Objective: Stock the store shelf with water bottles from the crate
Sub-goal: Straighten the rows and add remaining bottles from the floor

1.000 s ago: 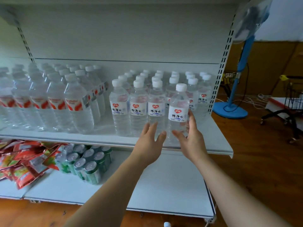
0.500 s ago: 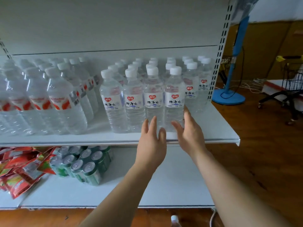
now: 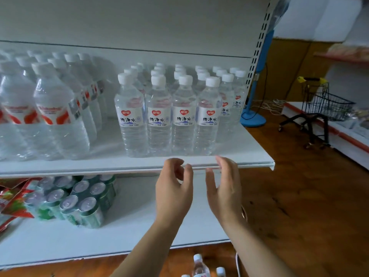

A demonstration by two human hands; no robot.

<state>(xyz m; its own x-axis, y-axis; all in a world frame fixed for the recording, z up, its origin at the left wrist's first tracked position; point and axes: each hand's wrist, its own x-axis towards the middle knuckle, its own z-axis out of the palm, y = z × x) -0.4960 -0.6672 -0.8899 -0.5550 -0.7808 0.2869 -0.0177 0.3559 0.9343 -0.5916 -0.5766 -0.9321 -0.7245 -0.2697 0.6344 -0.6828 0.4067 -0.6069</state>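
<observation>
Small water bottles [image 3: 206, 116] with white caps and red-heart labels stand in several rows on the right part of the white shelf [image 3: 249, 154]. Four form the front row. My left hand [image 3: 173, 188] and my right hand [image 3: 224, 188] hover side by side just below the shelf's front edge, fingers loosely curled, holding nothing and touching no bottle. More small bottles [image 3: 199, 266] show at the bottom edge, on the floor side; the crate itself is hidden.
Larger bottles [image 3: 58, 114] with red-and-white labels fill the shelf's left part. The lower shelf [image 3: 139, 226] carries a pack of green cans [image 3: 79, 202] and red snack bags [image 3: 14, 198]. A blue fan stand [image 3: 253, 116] and a small shopping cart [image 3: 319, 108] stand on the wooden floor at right.
Both hands drew back from the front-row bottle on the right and dropped below the shelf edge, fingers now curled loosely. That bottle stands aligned with the front row.
</observation>
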